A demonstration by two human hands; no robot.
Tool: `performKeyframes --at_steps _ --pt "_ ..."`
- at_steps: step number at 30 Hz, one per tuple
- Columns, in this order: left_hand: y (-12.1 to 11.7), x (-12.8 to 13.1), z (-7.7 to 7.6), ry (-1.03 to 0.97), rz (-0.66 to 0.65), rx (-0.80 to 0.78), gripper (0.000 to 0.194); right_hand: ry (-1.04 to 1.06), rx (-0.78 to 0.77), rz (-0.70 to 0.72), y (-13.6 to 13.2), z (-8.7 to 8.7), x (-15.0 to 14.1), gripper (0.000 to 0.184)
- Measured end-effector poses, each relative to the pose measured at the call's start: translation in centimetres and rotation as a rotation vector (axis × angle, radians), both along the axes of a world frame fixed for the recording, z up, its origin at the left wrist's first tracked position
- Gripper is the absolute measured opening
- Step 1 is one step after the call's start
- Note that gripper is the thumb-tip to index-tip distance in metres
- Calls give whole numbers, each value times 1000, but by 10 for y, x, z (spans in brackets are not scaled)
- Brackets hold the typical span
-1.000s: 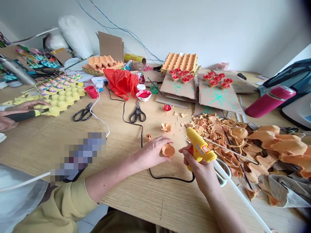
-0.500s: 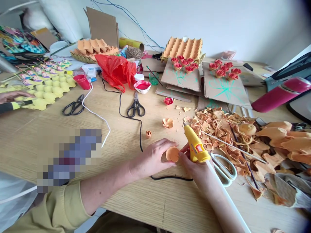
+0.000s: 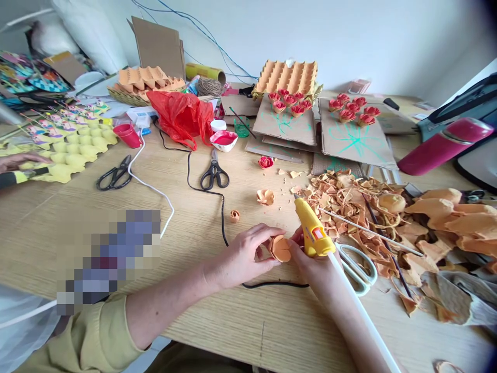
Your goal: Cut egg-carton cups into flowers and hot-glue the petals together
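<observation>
Between the thumb and fingers of my left hand (image 3: 238, 259) is an orange egg-carton flower (image 3: 280, 249), a cupped piece with overlapping petals. My right hand (image 3: 312, 267) grips a yellow hot glue gun (image 3: 309, 223), its nozzle pointing away from me; a long white glue stick (image 3: 361, 311) runs out of its back. The right thumb and fingertips also touch the flower's right side. Just beyond the hands lie an open petal piece (image 3: 265, 197) and a small rolled bud (image 3: 234, 216). Farther off sits a red painted flower (image 3: 266, 162).
Orange carton scraps (image 3: 349, 202) heap on the right beside white-handled scissors (image 3: 357, 269). Black scissors (image 3: 215, 175), a bowl of red paint (image 3: 223, 140) and a red bag (image 3: 180, 116) stand ahead. Red flowers top cardboard sheets (image 3: 285, 127). Another person's hand (image 3: 23, 159) is at far left.
The flower in my fingers has turned, so its side and overlapping petals now show. The view has shifted slightly; the glue gun stays in my right hand.
</observation>
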State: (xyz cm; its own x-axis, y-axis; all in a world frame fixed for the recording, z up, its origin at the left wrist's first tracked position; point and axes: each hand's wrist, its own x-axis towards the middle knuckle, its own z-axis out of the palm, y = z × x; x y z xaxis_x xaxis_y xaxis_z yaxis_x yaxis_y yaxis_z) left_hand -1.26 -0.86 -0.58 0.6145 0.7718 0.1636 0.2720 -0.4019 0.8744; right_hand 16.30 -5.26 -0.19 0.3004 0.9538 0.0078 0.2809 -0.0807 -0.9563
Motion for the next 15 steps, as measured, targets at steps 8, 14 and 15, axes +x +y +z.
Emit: performKeyframes --at_steps 8,14,15 --pt "-1 3 3 -64 38 -114 52 -37 16 -16 0 -3 0 28" --pt "-3 4 0 -67 56 -95 52 -46 40 -20 1 -5 2 26" --pt "-4 4 0 -60 63 -79 51 -50 43 -16 1 -6 3 25"
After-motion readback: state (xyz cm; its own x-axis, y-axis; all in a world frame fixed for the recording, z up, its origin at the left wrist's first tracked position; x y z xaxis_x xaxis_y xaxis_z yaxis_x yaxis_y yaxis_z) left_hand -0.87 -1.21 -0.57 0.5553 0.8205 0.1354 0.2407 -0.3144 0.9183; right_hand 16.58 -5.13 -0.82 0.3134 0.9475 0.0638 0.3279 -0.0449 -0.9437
